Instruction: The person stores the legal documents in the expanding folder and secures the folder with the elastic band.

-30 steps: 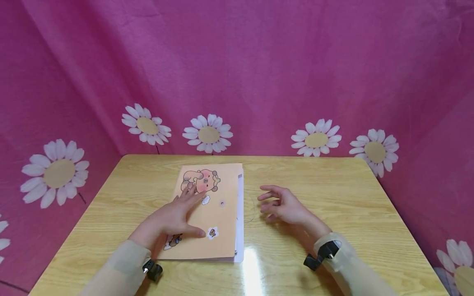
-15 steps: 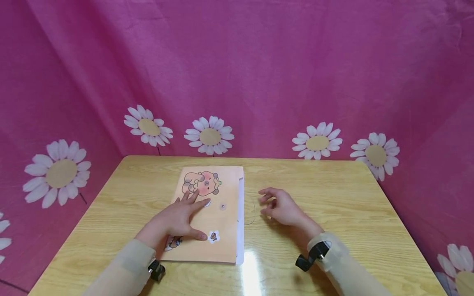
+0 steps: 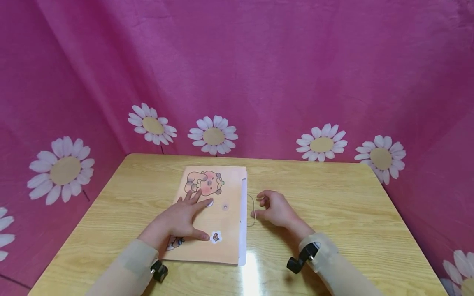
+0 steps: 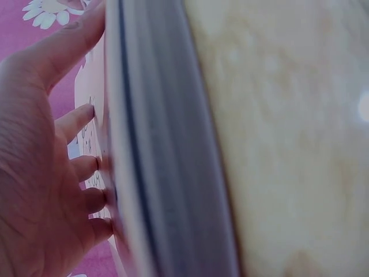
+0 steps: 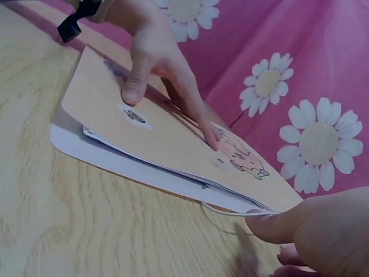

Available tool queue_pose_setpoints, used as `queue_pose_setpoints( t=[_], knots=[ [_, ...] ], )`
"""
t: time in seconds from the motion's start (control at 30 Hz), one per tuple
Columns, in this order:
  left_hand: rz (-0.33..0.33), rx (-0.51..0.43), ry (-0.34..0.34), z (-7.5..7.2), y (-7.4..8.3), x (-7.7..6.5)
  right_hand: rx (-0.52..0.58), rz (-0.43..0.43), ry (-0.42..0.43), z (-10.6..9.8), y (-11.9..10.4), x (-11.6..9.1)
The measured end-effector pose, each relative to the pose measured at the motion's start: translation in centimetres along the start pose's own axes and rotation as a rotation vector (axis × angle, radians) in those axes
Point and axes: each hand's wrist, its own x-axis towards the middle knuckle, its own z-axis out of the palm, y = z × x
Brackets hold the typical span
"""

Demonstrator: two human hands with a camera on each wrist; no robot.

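A peach notebook or folder (image 3: 229, 230) with cartoon bears on its cover lies on the table, its white inner edge showing at the right. My left hand (image 3: 183, 220) rests on the cover with its fingers spread; the left wrist view shows its fingertips against the cover beside the thick, layered edge (image 4: 173, 138). A thin elastic cord (image 5: 225, 213) loops out from the right edge. It runs across the thumb tip of my right hand (image 3: 275, 209), whose other fingers are loosely bent and apart from the thumb. A small round button (image 3: 225, 206) sits on the cover.
The wooden table (image 3: 333, 197) extends on both sides of the notebook. A pink curtain (image 3: 259, 74) with white daisies hangs behind and beside it. Black camera mounts (image 3: 301, 259) are strapped to both wrists.
My right hand has moved a little left to the elastic cord, which its thumb now touches and appears to lift. The left hand stays on the cover.
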Motion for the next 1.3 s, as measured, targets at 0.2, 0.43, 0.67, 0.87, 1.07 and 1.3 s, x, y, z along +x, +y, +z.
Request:
queue_pose_setpoints(
  t=[0.2,0.43,0.67,0.87,1.07,1.3],
  knots=[
    [0.001,0.003,0.006,0.1,-0.1,0.1,0.036,-0.059,-0.03,0.5,-0.2,0.1],
    [-0.007,0.02,0.007,-0.3,0.0,0.1,0.146,-0.168,-0.128,0.4,-0.3,0.3],
    [-0.012,0.026,0.001,-0.2,0.0,0.1,0.215,-0.116,-0.121,0.7,-0.4,0.3],
    [-0.012,0.032,0.002,0.0,0.0,0.1,0.276,-0.066,-0.114,0.8,-0.7,0.1],
    [-0.019,0.03,-0.001,0.0,0.1,0.2,0.271,-0.089,-0.165,0.6,-1.3,-0.1],
    [-0.013,0.03,0.005,0.0,0.1,0.1,0.301,-0.139,-0.154,0.9,-1.7,0.2]
  ],
)
